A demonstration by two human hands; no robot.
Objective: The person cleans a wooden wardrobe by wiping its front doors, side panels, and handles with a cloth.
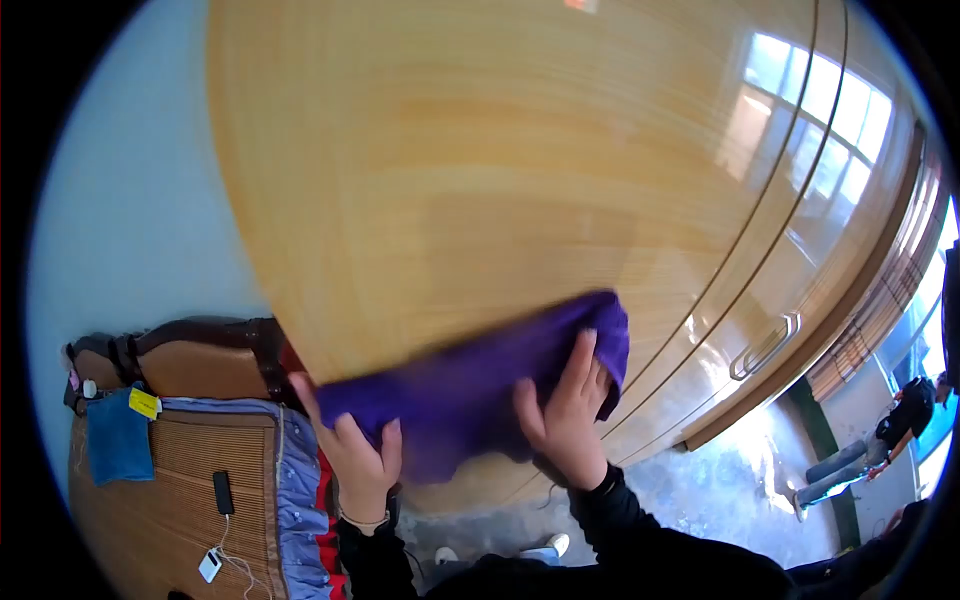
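A purple cloth stretches between my two hands in front of a glossy, light wood wardrobe. My left hand grips its left end, the fingers partly hidden by the fabric. At the right end, my right hand holds the cloth, with thumb and index finger over its face and other fingers tucked into its folds. The middle of the cloth is blurred and sags at its lower edge. Whether the fabric touches the wardrobe surface, I cannot tell.
On the left, a bed with a woven mat bears a blue cloth, a phone and a cabled white device. A wardrobe handle projects at right. Another person stands near the window.
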